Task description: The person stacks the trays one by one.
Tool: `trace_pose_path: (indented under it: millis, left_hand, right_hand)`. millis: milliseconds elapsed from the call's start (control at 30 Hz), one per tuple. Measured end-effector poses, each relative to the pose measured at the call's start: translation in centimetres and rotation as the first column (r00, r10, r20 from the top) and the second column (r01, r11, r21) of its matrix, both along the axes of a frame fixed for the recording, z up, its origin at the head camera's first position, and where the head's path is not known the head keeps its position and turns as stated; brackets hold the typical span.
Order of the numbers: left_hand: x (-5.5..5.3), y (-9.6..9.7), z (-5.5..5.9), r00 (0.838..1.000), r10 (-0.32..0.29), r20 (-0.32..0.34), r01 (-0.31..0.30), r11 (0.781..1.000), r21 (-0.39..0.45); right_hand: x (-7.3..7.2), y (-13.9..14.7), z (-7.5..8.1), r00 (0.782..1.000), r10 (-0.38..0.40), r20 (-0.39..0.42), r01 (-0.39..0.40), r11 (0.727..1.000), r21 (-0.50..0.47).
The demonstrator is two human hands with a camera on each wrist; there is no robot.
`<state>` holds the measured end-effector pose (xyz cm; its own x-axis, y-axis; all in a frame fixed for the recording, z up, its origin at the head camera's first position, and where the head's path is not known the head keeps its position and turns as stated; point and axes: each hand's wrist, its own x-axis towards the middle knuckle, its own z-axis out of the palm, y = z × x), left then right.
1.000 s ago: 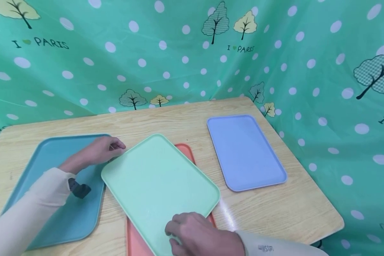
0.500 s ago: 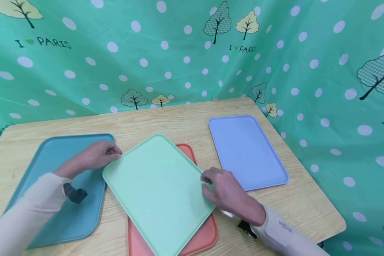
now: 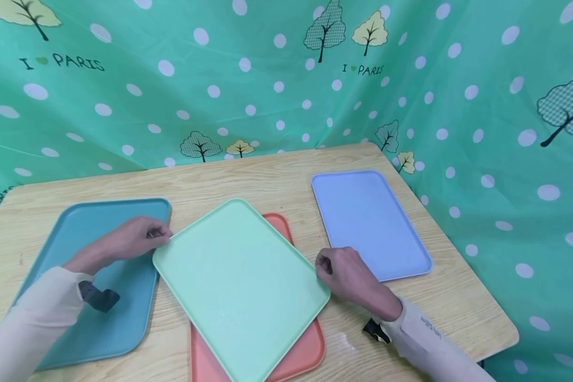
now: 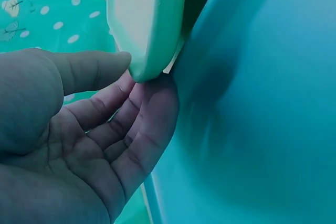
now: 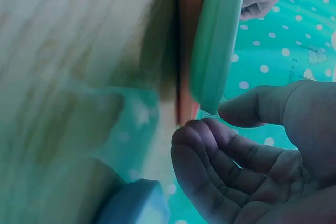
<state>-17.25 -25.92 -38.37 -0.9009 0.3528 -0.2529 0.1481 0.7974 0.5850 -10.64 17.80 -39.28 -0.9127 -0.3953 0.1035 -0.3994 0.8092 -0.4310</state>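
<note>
Light-green tray: state its position relative to the coral tray.

It lies above the coral tray, turned at an angle to it. Its left corner projects past the coral tray's left edge, its right corner past the right edge. Whether it rests fully on the coral tray cannot be told.

State of each grip?

The person's left grip, left of the coral tray, is narrow and pinches the left corner: thumb at the rim, fingers beneath. The right grip, right of the coral tray, is also narrow, with thumb and curled fingers on the edge near the right corner. Firmness of hold cannot be told.

Expected handling?

Judging by the thin, moulded form: light for its area, stiff, and unlikely to break. The smooth face should be treated as slippery. A hold at one corner only would probably let the opposite side sag or swing.

Recommended hold points?

Opposite corners, where they overhang the coral tray and the rim can be reached from below. Set the thumb over the raised rim, fingers under. Avoid the flat middle; it offers nothing to pinch.

Clearances?

The teal tray lies just left of the coral tray; knuckles could catch its rim. The blue tray lies on the surface to the coral tray's right, beyond the right grip.
</note>
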Motion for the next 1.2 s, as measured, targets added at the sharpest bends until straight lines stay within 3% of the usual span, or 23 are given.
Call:
trace_pose_path:
  millis: [167, 467, 1000, 1200]
  left_hand:
    - [0.3, -0.3, 0.0, 0.997, 0.026, 0.077, -0.030, 0.998, 0.050]
    - [0.2, -0.1, -0.2, 0.997, 0.054, 0.059, -0.059, 0.994, 0.087]
    - [-2.8, 2.3, 0.2, 0.999, -0.008, -0.051, 0.009, 1.000, 0.022]
    - [-3.7, 3.5, 0.4, 0.999, -0.029, -0.027, 0.030, 0.999, 0.035]
  right_hand:
    - [-0.3, 0.4, -0.5, 0.990, 0.036, 0.136, -0.029, 0.998, -0.049]
    - [-0.2, 0.9, -0.7, 0.975, 0.045, 0.217, -0.025, 0.995, -0.093]
    - [3.5, 0.8, -0.9, 0.900, 0.089, 0.428, -0.010, 0.983, -0.184]
    - [4.7, 0.5, -1.0, 0.900, 0.092, 0.426, -0.010, 0.982, -0.191]
